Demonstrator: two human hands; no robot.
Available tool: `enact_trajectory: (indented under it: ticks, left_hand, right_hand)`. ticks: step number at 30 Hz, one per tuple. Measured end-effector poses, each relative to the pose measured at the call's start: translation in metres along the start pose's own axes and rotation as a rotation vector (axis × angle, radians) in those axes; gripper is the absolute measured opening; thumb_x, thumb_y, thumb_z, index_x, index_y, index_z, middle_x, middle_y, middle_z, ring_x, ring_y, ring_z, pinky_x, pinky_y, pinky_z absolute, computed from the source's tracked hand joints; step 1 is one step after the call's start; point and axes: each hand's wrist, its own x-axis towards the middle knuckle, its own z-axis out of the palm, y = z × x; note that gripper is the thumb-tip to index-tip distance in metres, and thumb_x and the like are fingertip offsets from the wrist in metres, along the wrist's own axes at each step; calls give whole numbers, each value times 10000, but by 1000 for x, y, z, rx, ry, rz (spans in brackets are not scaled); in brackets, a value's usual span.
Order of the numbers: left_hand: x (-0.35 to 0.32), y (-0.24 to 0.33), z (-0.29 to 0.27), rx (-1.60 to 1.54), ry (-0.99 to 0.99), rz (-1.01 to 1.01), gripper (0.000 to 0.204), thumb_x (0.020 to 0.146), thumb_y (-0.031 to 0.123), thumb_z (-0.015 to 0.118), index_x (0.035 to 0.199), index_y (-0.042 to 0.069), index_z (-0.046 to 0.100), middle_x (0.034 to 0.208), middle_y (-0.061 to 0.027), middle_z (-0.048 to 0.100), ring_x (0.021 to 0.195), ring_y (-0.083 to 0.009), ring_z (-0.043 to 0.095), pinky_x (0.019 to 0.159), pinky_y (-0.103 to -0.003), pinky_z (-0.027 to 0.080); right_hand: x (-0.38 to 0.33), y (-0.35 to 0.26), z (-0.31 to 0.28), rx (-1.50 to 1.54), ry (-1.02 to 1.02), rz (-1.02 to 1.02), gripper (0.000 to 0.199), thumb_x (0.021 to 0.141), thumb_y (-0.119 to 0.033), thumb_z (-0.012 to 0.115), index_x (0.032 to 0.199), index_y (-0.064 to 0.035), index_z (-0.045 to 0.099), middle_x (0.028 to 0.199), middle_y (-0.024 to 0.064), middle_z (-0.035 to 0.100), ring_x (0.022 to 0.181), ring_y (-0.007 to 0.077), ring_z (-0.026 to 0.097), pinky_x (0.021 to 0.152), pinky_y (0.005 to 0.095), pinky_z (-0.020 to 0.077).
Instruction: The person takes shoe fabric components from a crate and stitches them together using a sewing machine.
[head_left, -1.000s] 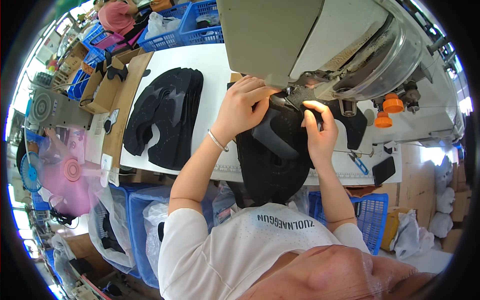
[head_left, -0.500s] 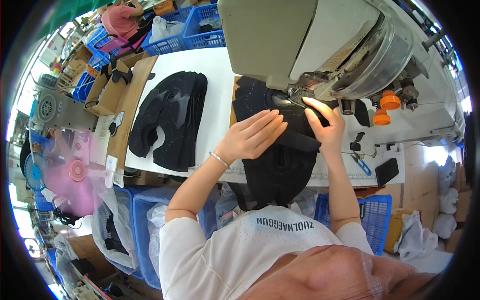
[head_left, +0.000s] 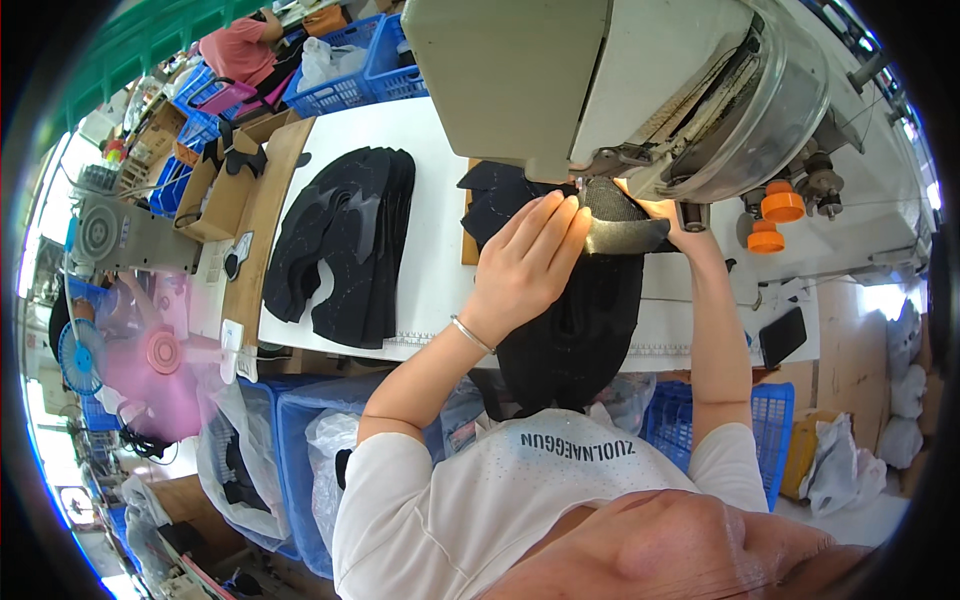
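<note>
Both hands press on the black fabric piece (head_left: 570,320) under the sewing machine (head_left: 640,90): left hand (head_left: 525,262) lies flat with fingers stretched, right hand (head_left: 675,215) is partly hidden behind it. Fabric hangs over the white desk (head_left: 430,200) edge, beside a stack of black cut pieces (head_left: 345,245).

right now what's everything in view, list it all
sewing machine: one, grey-beige, far side of table
black fabric piece: one, under the needle, hanging off the near edge
cut pieces stack: one, black, left on white table
thread cones: two, orange, right of machine
crates: several, blue, beyond table
fan: one, pink, lower left
left hand: flat on fabric, silver bracelet
right hand: on fabric by the needle
</note>
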Motion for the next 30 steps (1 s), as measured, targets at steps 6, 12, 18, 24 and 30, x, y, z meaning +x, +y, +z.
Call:
enact_trajectory:
  ticks: [6,12,18,24,30]
  left_hand:
    - [-4,1,4,18,29,-22,297,733,-7,665,1029,-4,695,1057,-110,670,1049,-253,657,903,-361,564]
    - [-4,13,6,61,37,-11,286,739,33,684,1022,4,710,1024,-108,658,999,-270,654,929,-398,556]
    - [-8,15,10,87,62,25,302,700,59,690,999,32,731,989,-97,648,963,-287,652,921,-429,564]
    - [-7,17,13,106,88,18,294,698,73,680,984,36,738,976,-89,651,957,-281,655,922,-427,565]
    - [-5,13,15,87,106,10,289,685,61,680,966,36,741,965,-83,652,946,-274,655,924,-431,563]
  right_hand:
    - [12,-35,-11,99,-72,89,180,771,-155,618,778,24,604,702,194,622,676,315,602,643,418,459]
    - [6,-50,-19,-83,-105,234,202,778,-172,666,805,20,609,726,143,635,690,230,582,660,382,464]
    - [3,-77,-24,537,-62,274,197,769,-97,699,922,6,631,875,72,658,811,160,576,741,333,469]
    - [4,-74,-29,223,-68,225,234,775,-114,697,964,7,628,894,91,663,841,199,594,789,334,471]
    - [-2,-59,-23,170,79,132,304,803,-143,682,1060,1,606,983,97,659,901,214,595,836,335,467]
